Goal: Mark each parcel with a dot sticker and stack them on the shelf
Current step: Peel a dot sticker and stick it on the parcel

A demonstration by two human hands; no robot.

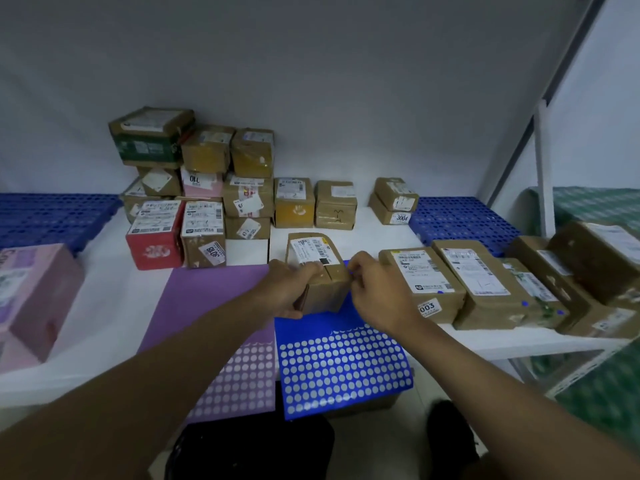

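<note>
Blue sticker sheet [341,367], white dots

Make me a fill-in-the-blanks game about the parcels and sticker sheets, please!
1. The left hand grips a small brown ____.
2. That parcel is held above the ____ sticker sheet.
3. Beside it lies a second sticker sheet, coloured ____.
4. The right hand is at the parcel's ____ side.

Missing words: parcel; blue; purple; right
</note>
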